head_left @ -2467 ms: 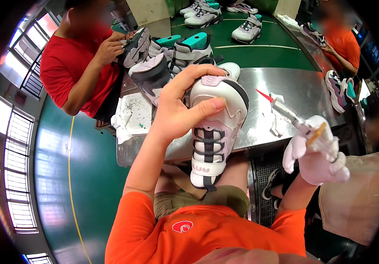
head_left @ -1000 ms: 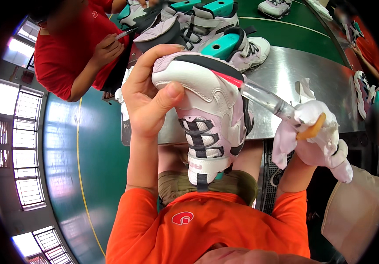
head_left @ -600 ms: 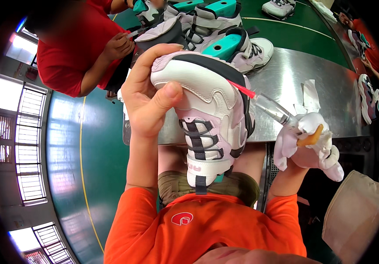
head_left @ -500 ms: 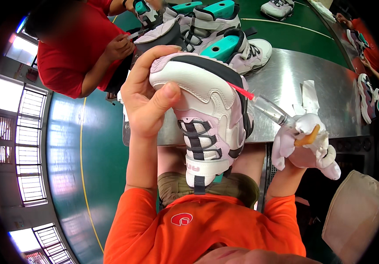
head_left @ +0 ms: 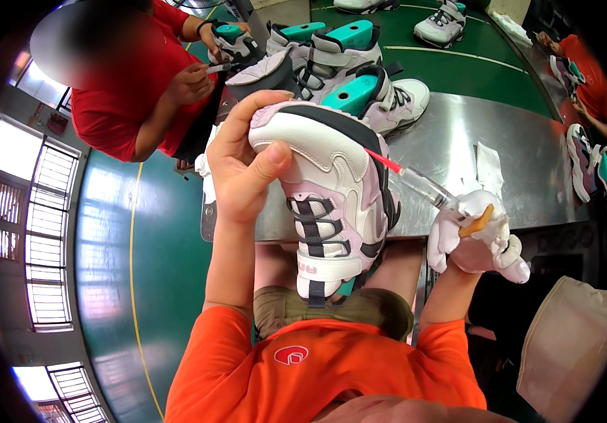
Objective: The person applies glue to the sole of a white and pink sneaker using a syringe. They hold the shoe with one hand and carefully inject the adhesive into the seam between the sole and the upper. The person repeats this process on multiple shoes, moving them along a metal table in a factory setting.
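Observation:
My left hand [head_left: 241, 169] grips a white and pale-pink sneaker [head_left: 328, 158] by its toe, with the thumb on the upper and the fingers round the sole. The sneaker is tilted, its laces and strap toward me and its heel end down near my lap. In my right hand [head_left: 474, 240], which is covered in white material with a tan band, is a clear syringe [head_left: 423, 186] with a red tip. That tip touches the sneaker's side, where the upper meets the dark sole edge. The fingertips on the syringe are partly hidden.
A metal table [head_left: 472, 127] lies beyond the sneaker. Several similar sneakers with teal lasts [head_left: 351, 90] stand at its far left. A white strip [head_left: 488, 168] lies near my right hand. At the far left a person in red [head_left: 116, 106] holds a shoe and a thin tool.
The whole view has shifted slightly, so the table and sneakers sit lower. The syringe tip has slid a little along the sole edge toward the toe. Both holds are the same.

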Action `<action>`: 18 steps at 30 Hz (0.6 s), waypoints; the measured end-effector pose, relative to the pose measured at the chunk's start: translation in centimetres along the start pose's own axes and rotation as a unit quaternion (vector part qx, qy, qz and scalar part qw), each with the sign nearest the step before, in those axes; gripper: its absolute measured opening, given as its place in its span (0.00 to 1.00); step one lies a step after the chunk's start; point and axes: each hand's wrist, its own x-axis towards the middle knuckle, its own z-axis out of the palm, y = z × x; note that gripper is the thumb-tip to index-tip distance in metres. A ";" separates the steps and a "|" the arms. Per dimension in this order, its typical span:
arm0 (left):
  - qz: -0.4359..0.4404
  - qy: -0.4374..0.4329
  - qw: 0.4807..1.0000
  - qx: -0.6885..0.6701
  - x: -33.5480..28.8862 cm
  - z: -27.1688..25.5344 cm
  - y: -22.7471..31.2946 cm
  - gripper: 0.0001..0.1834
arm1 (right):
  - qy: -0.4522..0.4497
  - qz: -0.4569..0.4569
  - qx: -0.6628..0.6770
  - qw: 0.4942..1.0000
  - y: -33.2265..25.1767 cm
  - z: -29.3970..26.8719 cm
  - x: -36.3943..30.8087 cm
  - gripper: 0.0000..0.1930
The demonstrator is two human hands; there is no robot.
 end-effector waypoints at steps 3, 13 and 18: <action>-0.004 -0.006 1.000 0.002 0.0 0.2 0.1 0.34 | 0.013 -0.016 0.041 0.999 -0.1 0.8 0.1 0.54; -0.004 -0.118 0.990 0.080 1.8 2.7 2.6 0.29 | 0.429 -0.088 -0.307 0.845 -0.6 2.3 -2.6 0.32; 0.045 -0.239 0.951 0.193 6.5 6.7 5.1 0.23 | 0.397 -0.104 -0.555 0.724 2.6 1.2 -6.3 0.39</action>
